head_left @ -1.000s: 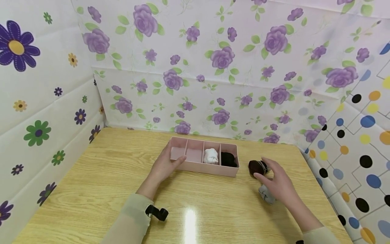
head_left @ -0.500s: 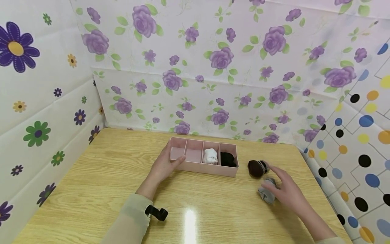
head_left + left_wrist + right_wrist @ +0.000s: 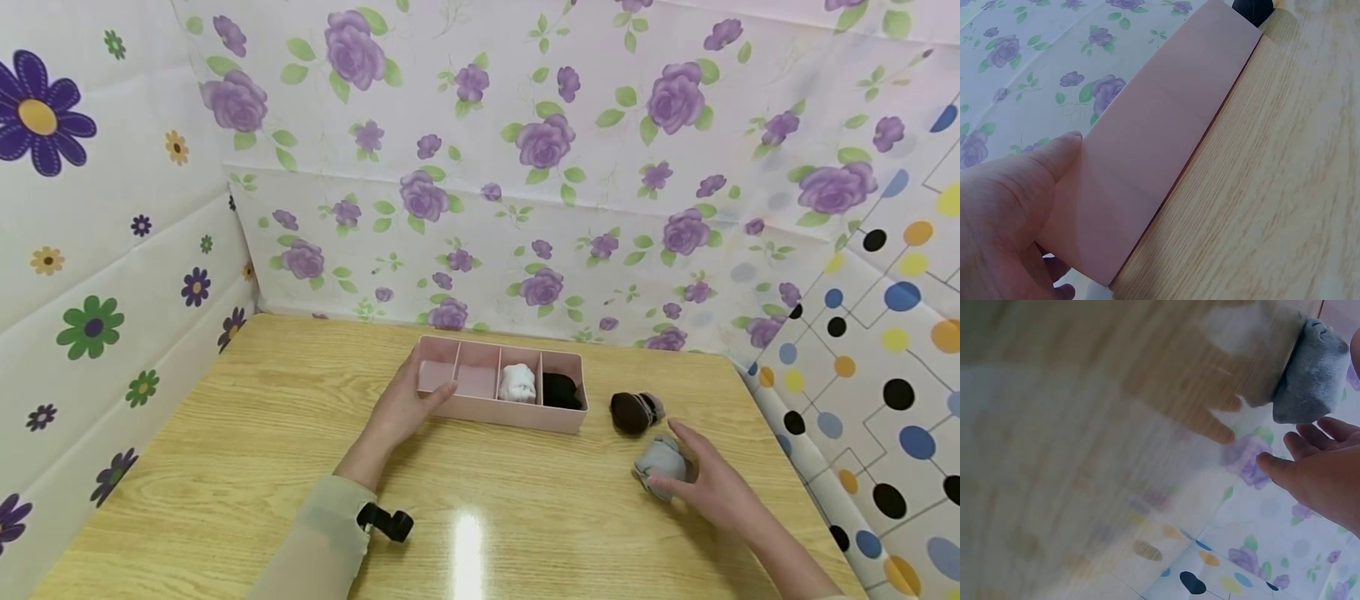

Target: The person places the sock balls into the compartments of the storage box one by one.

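A pink divided box (image 3: 517,415) has a white rolled-up sock (image 3: 518,383) and a black rolled-up sock (image 3: 560,391) in its two right compartments; its two left ones are bare. My left hand (image 3: 405,407) grips the box's left end. In the left wrist view the thumb of the left hand (image 3: 1004,206) presses on the box's front wall (image 3: 1147,137). A grey rolled-up sock (image 3: 662,463) lies on the table, with my right hand (image 3: 716,487) spread around its right side. In the right wrist view, the right hand's (image 3: 1325,472) fingers stand beside the grey sock (image 3: 1313,375).
A dark brown rolled-up sock (image 3: 632,414) with a striped, greyish end lies between the box and the right hand, just behind the grey one. The wooden table (image 3: 525,508) meets a flowered cloth (image 3: 465,250) at the back and a dotted cloth (image 3: 892,400) at the right.
My right hand has moved from the brown sock back toward me and to the right, over to the grey sock, which has turned slightly. The left hand and box stay put.
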{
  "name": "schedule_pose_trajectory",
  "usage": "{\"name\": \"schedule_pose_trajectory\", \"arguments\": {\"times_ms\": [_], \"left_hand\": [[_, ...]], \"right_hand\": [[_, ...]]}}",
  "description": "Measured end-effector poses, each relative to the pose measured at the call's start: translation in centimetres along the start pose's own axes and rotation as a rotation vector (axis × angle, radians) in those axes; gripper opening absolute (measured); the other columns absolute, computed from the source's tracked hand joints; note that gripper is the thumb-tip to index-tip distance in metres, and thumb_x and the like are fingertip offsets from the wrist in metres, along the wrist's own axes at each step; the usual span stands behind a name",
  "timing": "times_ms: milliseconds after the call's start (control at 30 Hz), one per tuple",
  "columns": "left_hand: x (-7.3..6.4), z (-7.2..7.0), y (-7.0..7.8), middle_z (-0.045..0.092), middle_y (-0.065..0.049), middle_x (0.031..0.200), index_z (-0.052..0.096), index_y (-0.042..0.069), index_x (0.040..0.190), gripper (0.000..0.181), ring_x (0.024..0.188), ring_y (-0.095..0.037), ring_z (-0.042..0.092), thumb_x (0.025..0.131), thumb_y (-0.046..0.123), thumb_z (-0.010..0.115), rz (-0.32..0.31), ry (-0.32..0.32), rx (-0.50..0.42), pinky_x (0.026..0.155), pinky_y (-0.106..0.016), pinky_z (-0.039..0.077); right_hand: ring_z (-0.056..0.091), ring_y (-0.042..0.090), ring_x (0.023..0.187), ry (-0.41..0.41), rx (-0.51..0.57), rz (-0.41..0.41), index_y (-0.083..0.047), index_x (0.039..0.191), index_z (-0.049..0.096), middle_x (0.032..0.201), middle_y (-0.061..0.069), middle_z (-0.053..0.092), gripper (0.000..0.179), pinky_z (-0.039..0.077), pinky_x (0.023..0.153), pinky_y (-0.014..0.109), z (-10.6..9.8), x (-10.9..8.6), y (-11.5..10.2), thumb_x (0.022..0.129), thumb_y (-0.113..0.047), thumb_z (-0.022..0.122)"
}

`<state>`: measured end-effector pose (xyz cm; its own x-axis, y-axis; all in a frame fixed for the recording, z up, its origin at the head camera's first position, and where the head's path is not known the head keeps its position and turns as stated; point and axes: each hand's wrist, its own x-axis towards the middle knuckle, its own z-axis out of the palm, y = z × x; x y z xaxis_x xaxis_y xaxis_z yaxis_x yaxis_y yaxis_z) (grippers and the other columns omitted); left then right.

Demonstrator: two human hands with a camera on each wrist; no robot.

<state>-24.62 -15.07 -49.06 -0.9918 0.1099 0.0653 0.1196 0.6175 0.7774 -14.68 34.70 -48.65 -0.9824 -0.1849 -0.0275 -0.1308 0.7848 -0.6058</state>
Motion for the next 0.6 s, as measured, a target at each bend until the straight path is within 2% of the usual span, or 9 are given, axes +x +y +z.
{"name": "schedule_pose_trajectory", "arguments": {"times_ms": [300,600], "left_hand": [[0.02,-0.09,-0.01,0.015,-0.020,0.182,0.000,0.013,0.179,0.111,0.163,-0.046,0.025,0.106,0.058,0.070,0.005,0.005,-0.003,0.131,-0.064,0.023],[-0.03,-0.05,0.01,0.016,-0.020,0.182,0.000,0.012,0.179,0.110,0.163,-0.047,0.026,0.106,0.055,0.071,0.013,0.008,-0.005,0.131,-0.064,0.024]], "right_hand": [[0.035,0.064,0.150,-0.019,-0.007,-0.018,0.006,0.171,0.027,0.168,0.039,0.033,0.114,0.039,0.113,0.080,0.40,0.07,0.33,0.092,-0.046,0.091],[0.041,0.064,0.146,-0.019,-0.039,0.005,0.008,0.170,0.028,0.163,0.042,0.038,0.116,0.045,0.110,0.076,0.61,0.24,0.29,0.091,-0.048,0.092]]}}
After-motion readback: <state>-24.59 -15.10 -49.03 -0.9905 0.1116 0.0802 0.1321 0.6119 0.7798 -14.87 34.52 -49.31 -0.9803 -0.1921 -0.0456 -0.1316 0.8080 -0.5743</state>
